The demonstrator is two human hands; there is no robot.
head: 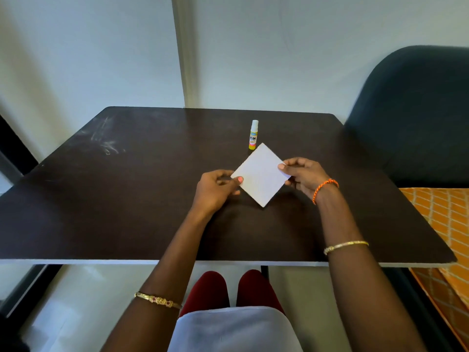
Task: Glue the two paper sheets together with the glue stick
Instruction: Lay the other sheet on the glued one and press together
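A white square of paper (260, 174) is turned like a diamond over the middle of the dark table (127, 199). Only one white face shows, so I cannot tell whether it is one sheet or two stacked. My left hand (215, 190) pinches its left corner between thumb and fingers. My right hand (303, 175) pinches its right corner. Just behind the paper's top corner a glue stick (253, 134) stands upright, with a white cap and a yellow label. Neither hand touches it.
The table's far edge meets a pale wall. A dark upholstered chair (418, 118) stands at the right, with orange patterned fabric (446, 224) below it. White scuff marks (106, 143) lie on the table's left part. My knees show under the near edge.
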